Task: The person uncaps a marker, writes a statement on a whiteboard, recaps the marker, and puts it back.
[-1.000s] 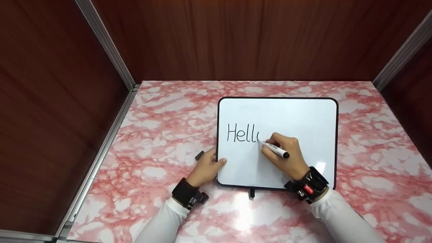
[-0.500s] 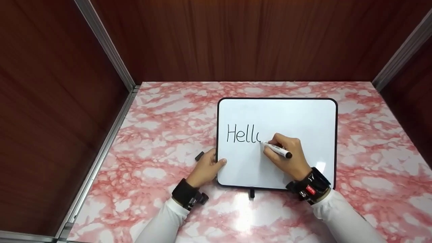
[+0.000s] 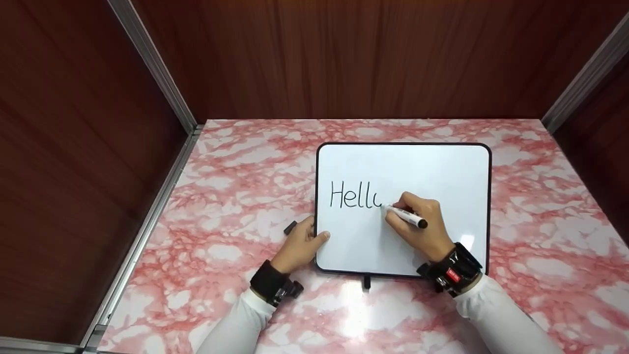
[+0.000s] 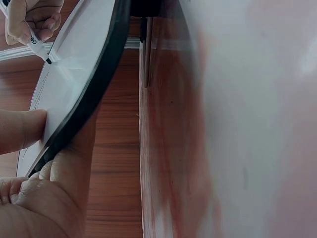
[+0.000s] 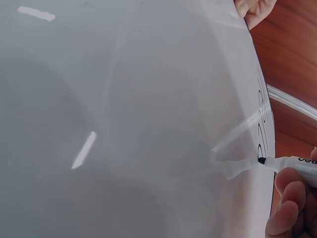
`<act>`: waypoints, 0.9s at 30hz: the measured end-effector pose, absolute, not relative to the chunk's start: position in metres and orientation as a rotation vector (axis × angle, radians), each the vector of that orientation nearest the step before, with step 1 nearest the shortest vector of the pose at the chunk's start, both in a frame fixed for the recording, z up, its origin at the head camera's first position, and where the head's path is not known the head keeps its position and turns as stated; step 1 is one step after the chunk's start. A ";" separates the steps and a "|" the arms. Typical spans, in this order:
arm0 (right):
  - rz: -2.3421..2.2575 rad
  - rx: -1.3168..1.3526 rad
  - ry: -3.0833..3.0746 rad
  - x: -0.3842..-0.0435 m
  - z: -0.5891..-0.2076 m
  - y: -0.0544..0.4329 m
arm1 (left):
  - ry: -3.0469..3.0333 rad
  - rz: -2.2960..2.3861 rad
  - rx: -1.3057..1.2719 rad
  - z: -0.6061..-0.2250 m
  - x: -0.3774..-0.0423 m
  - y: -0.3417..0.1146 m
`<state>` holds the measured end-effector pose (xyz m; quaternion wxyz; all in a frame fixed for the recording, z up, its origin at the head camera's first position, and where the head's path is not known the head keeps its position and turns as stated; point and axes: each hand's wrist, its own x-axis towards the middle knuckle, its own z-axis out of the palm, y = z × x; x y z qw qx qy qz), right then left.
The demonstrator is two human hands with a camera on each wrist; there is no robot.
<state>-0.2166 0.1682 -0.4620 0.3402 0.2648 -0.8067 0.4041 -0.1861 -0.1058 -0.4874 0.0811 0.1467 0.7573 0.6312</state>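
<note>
A whiteboard with a black rim stands on the table, "Hell" and a partly drawn round letter written on it in black. My left hand grips its left edge. In the left wrist view the thumb lies on the white face, with other fingers behind the rim. My right hand pinches a white marker with a black end. In the right wrist view, the black tip of the marker touches the board at the last letter's curve.
A small black piece shows left of my left hand, and another black piece below the board's lower rim. Red-and-white marbled tabletop surrounds the board. Dark wooden panels enclose the back and sides.
My right hand and the marker have shifted slightly right, lengthening the curve of the last letter along its bottom. The left hand keeps its grip on the board.
</note>
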 end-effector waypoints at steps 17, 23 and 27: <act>1.069 0.670 -2.066 -0.225 -0.458 0.170 | 2.310 1.857 0.422 -0.517 -0.200 -0.107; 1.063 0.674 -2.063 -0.225 -0.458 0.168 | 2.320 1.839 0.451 -0.490 -0.188 -0.106; 1.060 0.688 -2.060 -0.226 -0.458 0.167 | 2.284 1.863 0.442 -0.490 -0.188 -0.106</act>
